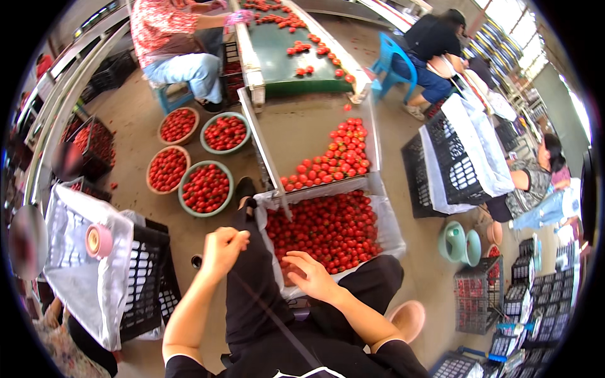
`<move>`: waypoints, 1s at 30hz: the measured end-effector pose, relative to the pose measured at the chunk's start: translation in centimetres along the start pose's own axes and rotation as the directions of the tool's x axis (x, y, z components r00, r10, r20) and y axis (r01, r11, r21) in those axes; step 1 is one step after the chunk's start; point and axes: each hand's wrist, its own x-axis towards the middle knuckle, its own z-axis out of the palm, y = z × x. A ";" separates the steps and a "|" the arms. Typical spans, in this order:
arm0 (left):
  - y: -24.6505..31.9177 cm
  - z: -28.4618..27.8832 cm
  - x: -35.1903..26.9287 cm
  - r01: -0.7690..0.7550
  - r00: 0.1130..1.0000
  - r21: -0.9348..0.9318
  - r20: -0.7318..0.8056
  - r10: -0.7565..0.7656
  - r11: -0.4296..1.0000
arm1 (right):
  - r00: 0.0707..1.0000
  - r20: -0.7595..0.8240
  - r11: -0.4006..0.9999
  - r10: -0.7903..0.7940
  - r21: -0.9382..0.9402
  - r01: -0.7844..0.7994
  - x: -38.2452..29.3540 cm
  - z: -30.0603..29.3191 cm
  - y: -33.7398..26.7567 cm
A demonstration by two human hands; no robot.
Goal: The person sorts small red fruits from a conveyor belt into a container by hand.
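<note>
A crate lined with white plastic (pixel 394 227), full of small red tomatoes (pixel 326 231), stands between my knees. My right hand (pixel 309 276) hovers over its near left part, fingers spread, with nothing seen in it. My left hand (pixel 222 250) is raised above my left thigh, its fingers curled; whether it holds something small cannot be told. Beyond the crate, a metal chute (pixel 302 137) carries more tomatoes along its right side and lower edge. It leads down from a green conveyor belt (pixel 302 61) with loose tomatoes on it.
Several basins of tomatoes (pixel 206 189) stand on the floor at left. A lined black crate (pixel 142 279) with a tape roll (pixel 98 241) on it is at my left. Stacked lined crates (pixel 453 160) and an empty pink basin (pixel 407 321) are at right. Co-workers sit beside the belt and farther right.
</note>
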 end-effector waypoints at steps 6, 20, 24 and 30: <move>-1.4 8.3 9.9 0.661 0.746 -0.570 0.566 -0.350 0.487 | 0.983 -0.177 0.999 0.044 0.003 -0.044 0.3 -3.6 2.0; -6.8 10.9 6.3 0.683 0.724 -0.548 0.598 -0.345 0.483 | 0.906 -0.418 0.993 0.072 -0.059 -0.106 6.5 -8.2 7.5; -4.6 12.5 7.0 0.678 0.720 -0.484 0.588 -0.368 0.553 | 0.894 -0.434 0.974 0.113 -0.127 -0.185 6.6 -11.8 9.9; -6.0 12.5 6.2 0.675 0.738 -0.531 0.503 -0.450 0.513 | 0.832 -0.545 0.924 -0.108 -0.364 -0.119 15.9 -14.5 13.8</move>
